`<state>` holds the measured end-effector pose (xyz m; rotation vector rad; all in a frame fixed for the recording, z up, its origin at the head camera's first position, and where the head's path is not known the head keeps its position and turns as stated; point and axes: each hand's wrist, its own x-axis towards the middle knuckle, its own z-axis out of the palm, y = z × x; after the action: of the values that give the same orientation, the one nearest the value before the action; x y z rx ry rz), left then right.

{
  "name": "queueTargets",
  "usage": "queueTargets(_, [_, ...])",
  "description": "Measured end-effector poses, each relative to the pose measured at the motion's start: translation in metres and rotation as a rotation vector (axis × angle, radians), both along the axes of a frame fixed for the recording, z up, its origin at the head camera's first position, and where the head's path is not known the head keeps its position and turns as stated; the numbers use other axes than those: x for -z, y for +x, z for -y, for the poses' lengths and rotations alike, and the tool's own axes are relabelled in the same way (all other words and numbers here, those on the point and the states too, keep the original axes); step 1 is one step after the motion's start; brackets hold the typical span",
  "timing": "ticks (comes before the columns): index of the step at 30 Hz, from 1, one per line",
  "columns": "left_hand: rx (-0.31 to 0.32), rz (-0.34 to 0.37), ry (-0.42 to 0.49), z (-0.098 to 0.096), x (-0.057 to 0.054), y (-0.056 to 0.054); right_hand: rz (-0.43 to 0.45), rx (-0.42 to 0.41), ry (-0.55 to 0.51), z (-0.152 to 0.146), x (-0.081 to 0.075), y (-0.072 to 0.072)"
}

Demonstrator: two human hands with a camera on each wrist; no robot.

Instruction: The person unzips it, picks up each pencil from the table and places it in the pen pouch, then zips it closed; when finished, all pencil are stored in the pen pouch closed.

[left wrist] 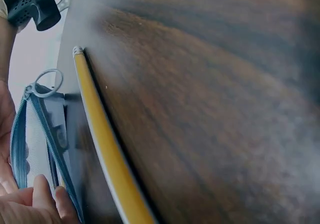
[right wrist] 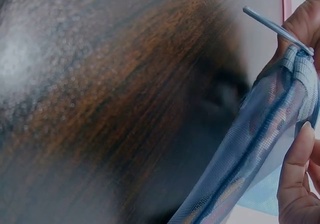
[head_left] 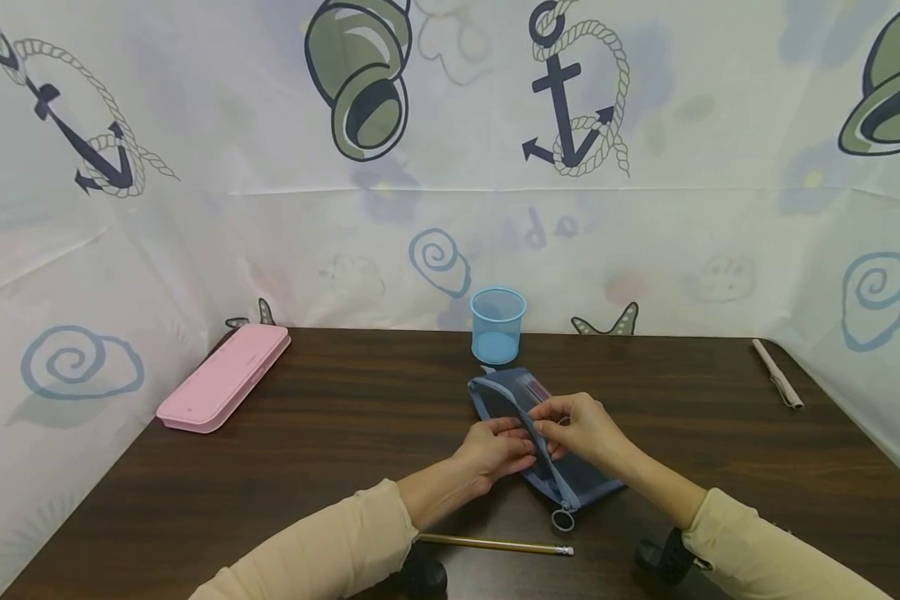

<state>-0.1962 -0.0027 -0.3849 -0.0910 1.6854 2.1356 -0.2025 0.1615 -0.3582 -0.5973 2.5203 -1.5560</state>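
Observation:
A blue mesh zip pouch [head_left: 588,479] lies slanted on the table, its zipper undone and the mouth spread apart. My right hand [head_left: 579,429] pinches the right zipper edge between thumb and fingers. On the opposite edge, my left hand [head_left: 492,454] holds the mouth with its fingers curled at the opening. A ring pull [left wrist: 48,83] hangs at the pouch's near end. Through the mesh [right wrist: 255,129], some coloured contents show faintly. A yellow pencil [head_left: 495,545] with an eraser end lies in front of the pouch, beside my left forearm.
Behind the pouch stands a light blue mesh cup [head_left: 498,327]. A pink pencil case [head_left: 225,377] lies at the left table edge, and a pale pen [head_left: 777,374] at the far right. A printed white curtain [head_left: 450,200] encloses the dark wooden table [head_left: 330,400].

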Motion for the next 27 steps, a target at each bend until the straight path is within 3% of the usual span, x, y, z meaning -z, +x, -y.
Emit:
queueTargets(4, [0.047,-0.003,0.014,0.004,-0.002,0.003,0.031,0.022,0.017,0.0,0.0,0.0])
queueTargets(7, [0.138,-0.015,-0.018,0.014,-0.003,0.004,0.036,0.031,0.028,0.001,-0.001,0.0])
queueTargets(14, [0.522,-0.036,-0.184,0.051,-0.009,0.012,0.018,0.018,0.02,0.002,-0.005,0.002])
queueTargets(18, [0.682,-0.126,-0.306,0.071,-0.01,0.015,0.018,0.012,0.019,0.001,-0.005,0.0])
queueTargets(22, [0.769,-0.233,-0.38,0.083,-0.011,0.018,0.022,0.019,0.023,0.001,-0.005,0.001])
queueTargets(27, [0.8,-0.342,-0.441,0.087,-0.013,0.023,0.032,0.027,0.029,0.001,-0.007,0.002])
